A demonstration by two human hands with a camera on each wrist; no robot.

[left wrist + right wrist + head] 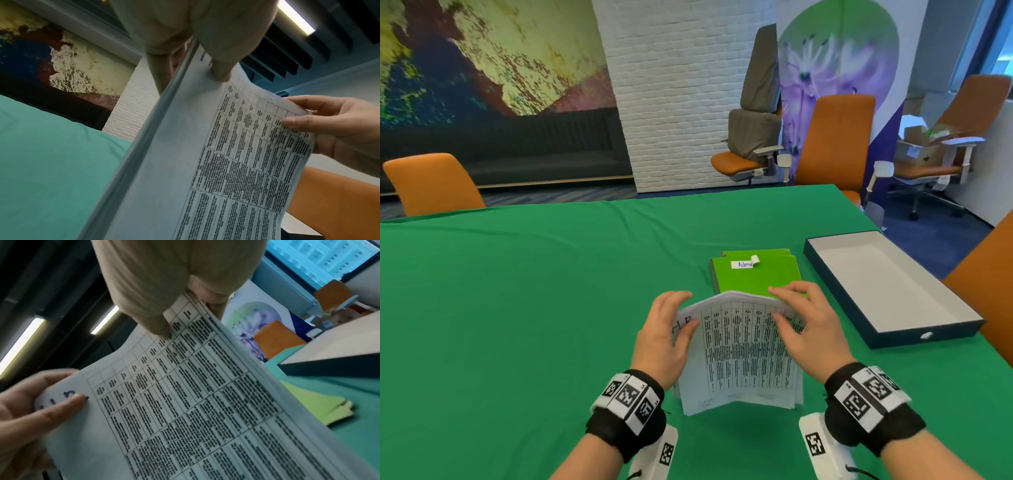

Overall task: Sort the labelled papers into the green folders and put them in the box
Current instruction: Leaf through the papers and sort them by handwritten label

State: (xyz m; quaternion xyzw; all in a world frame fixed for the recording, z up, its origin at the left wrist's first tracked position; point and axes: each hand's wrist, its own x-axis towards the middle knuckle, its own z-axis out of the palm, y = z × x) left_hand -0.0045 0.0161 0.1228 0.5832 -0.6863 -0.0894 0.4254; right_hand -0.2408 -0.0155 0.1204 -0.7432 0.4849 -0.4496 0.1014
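Observation:
Both hands hold a stack of printed papers tilted up off the green table. My left hand pinches its top left corner, thumb beside blue handwriting on the top sheet. My right hand pinches the top right corner, thumb on the printed table, fingers behind. The sheets' left edge shows as a thick bundle. Just beyond lie stacked green folders; the top one bears a white label reading "Admin". An open dark box with a white inside lies to the right.
The green tablecloth stretches wide to the left and front. Orange chairs stand at the far left, far side and right edge. A white brick pillar rises behind the table.

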